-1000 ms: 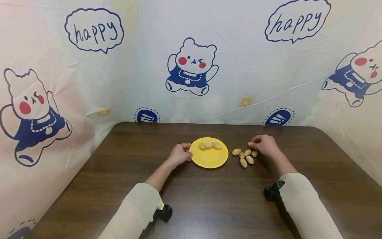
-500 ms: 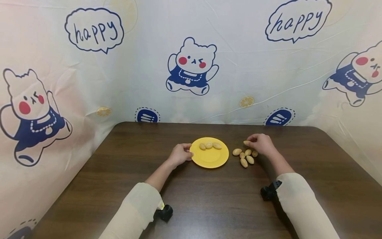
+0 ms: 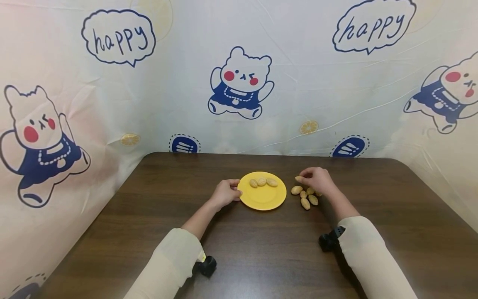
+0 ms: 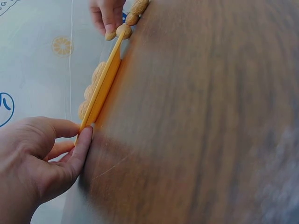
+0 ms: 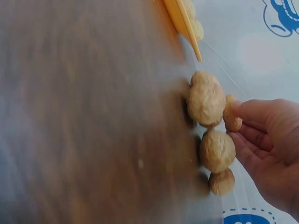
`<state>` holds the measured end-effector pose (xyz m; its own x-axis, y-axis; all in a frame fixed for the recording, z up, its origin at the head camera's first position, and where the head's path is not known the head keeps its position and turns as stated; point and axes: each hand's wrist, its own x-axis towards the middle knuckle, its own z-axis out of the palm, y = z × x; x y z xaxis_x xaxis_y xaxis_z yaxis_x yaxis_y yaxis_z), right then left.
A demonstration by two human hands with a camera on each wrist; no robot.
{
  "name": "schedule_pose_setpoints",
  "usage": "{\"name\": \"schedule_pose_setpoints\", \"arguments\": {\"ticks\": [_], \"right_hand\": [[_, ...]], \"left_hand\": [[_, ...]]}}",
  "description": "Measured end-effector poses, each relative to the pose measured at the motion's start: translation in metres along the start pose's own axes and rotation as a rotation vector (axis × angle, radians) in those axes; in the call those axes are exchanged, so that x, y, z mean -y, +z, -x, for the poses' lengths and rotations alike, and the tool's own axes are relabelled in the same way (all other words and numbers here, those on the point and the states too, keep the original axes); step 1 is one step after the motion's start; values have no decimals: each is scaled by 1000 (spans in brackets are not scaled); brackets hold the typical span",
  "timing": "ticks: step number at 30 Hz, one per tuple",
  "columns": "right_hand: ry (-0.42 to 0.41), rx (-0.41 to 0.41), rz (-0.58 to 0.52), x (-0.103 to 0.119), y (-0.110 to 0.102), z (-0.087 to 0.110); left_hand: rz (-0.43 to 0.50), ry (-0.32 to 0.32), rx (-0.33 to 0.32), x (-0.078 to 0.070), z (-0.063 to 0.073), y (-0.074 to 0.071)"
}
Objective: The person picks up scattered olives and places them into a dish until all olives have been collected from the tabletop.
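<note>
A round yellow plate (image 3: 262,200) lies on the brown table, and my left hand (image 3: 225,193) pinches its left rim between thumb and fingers. Three peanuts in the shell (image 3: 262,182) lie in a row toward the plate's far side. My right hand (image 3: 319,180) holds one peanut (image 3: 299,178) by the fingertips, a short way right of the plate. The right wrist view shows this held peanut (image 5: 231,115) between thumb and fingers. Several loose peanuts (image 3: 313,200) lie in a cluster just below that hand, partly hidden behind it.
The dark wood table (image 3: 239,253) reaches back to a pale cloth backdrop (image 3: 291,95) printed with cartoon bears. A black wrist camera (image 3: 206,266) hangs at the left sleeve, another black camera (image 3: 329,241) at the right sleeve.
My right hand has moved left toward the plate with the peanut in its fingertips, passing over the loose cluster. The left hand and the plate stay where they were.
</note>
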<state>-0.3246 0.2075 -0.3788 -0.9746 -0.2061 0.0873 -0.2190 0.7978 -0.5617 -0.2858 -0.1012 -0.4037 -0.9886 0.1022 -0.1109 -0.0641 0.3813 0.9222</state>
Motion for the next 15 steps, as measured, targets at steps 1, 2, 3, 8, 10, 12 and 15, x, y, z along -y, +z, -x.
{"name": "schedule_pose_setpoints", "arguments": {"ticks": [1,2,3,8,10,12,15], "right_hand": [[1,0,-1,2,1,0],[-1,3,-3,3,2,-1],[1,5,-9,5,3,-1],[3,29,-28,15,10,-2],[5,39,-36,18,12,-3],[11,49,-49,22,14,-5],[13,66,-64,27,17,-6]], "left_hand": [[-1,0,0,0,0,0],[0,-1,-1,0,0,0],[0,-2,-1,0,0,0],[7,-4,-1,2,-1,0],[8,-5,-2,2,-1,0],[9,-6,-2,1,-1,0],[12,-7,-2,1,-1,0]]}}
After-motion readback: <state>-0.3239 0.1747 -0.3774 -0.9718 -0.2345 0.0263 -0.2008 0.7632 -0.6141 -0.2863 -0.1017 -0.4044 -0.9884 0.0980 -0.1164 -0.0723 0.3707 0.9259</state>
